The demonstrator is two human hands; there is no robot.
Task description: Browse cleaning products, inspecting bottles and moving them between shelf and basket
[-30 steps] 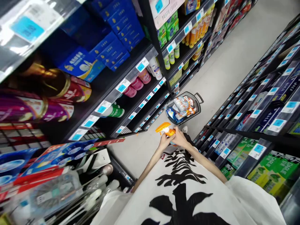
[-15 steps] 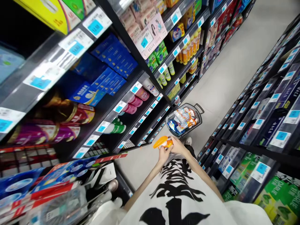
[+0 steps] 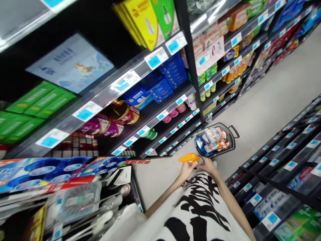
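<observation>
left grip [image 3: 186,170], right grip [image 3: 208,165] on orange sprayer [image 3: 188,157], seemingly

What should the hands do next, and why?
Maybe lower the orange-topped bottle toward the basket: the left hand and right hand both hold it, and the basket sits on the floor just ahead, with packets inside.

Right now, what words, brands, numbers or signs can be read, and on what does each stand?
None reads with certainty.
Price tags: too blurred.
Pale blue box: lettering, too blurred to quote.
Green boxes near it: blurred.
Orange-topped item between left hand and right hand: none legible.
Packets in the basket: too small.
Shirt print: no words I can make out.
Other shelf goods: too small or blurred.
</observation>
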